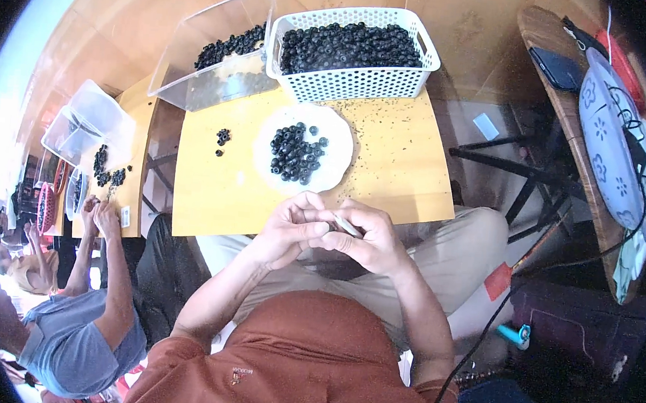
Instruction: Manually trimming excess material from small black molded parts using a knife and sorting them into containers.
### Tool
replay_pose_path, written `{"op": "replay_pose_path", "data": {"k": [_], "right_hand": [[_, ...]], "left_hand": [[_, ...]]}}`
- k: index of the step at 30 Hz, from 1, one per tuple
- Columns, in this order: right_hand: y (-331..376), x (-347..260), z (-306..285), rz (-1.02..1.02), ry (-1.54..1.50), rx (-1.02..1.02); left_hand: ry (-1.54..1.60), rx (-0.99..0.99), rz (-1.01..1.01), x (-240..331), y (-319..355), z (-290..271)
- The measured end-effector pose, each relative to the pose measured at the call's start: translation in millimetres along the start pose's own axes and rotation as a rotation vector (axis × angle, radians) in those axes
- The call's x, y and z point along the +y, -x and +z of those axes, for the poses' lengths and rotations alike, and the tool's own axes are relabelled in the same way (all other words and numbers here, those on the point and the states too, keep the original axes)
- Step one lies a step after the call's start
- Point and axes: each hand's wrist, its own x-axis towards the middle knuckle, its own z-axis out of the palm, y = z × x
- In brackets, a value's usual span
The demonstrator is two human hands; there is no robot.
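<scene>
The fingers (310,231) of your left hand (283,234) are bent close together; I cannot tell on what. Your right hand (377,243) pinches the slim pale tool (347,226), near the frame's centre. It seems light and stiff, best held at mid-length. Its long axis slants from upper left to lower right; which end is the tip is unclear.

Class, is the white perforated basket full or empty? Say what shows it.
Full or nearly so: small dark round pieces lie wall to wall in the white perforated basket, hiding its floor, seemingly near the rim.
</scene>
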Motion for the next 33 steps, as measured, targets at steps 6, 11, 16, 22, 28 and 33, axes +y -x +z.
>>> {"op": "replay_pose_path", "data": {"k": [6,11,16,22,28,33], "right_hand": [[0.0,6.1,0.0,-0.113,0.122,0.027],[3.2,12.0,-2.6,-0.146,0.130,0.029],[6.5,13.8,-4.2,-0.067,0.112,0.038],[4.7,8.8,-8.8,-0.093,0.142,0.026],[11.1,19.1,-18.6,0.007,-0.111,0.253],[4.6,29.7,-22.9,0.058,-0.085,0.423]], "left_hand": [[-0.015,-0.012,-0.025,2.9,-3.7,3.7],[-0.065,-0.005,-0.077,6.0,-6.8,10.6],[-0.093,0.045,-0.133,6.9,-8.3,12.9],[-0.100,0.033,-0.107,7.9,-8.6,14.5],[-0.279,0.091,0.016,14.9,-18.8,18.4],[-0.526,0.079,0.134,43.6,-45.2,27.4]]}}
